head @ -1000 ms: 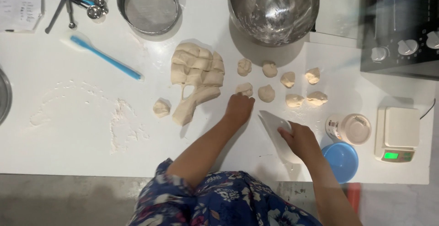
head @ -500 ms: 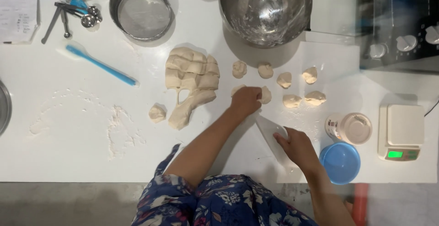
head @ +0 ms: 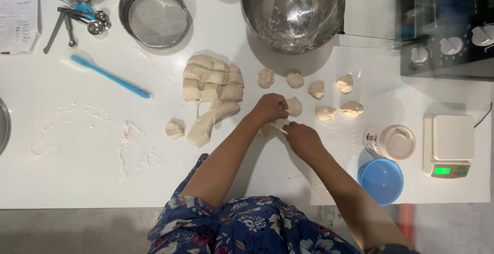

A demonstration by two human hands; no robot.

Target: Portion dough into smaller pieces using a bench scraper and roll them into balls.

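- White tabletop [head: 62, 177] is showing bare room at lower left, flour dusted over it; near edge is running along the bottom, just under the person's blue floral clothing [head: 247, 228].
- Working zone is getting boxed in: large steel mixing bowl [head: 293, 7] sitting above, scored slab of pale dough [head: 211, 87] lying to the left, white digital scale [head: 446, 145] and blue round lid [head: 382, 180] sitting to the right.
- Small pale dough ball [head: 294, 106] is sitting mid-table, below a row of similar cut pieces; lumpy, matte, floured.
- Left hand [head: 270, 108] is curling its fingers closed, tips pinching the ball's left side.
- Right hand [head: 303, 138] is resting just below, fingers bent around a thin white scraper [head: 278, 126]; blade mostly hidden, so can't tell how tight that grip is.
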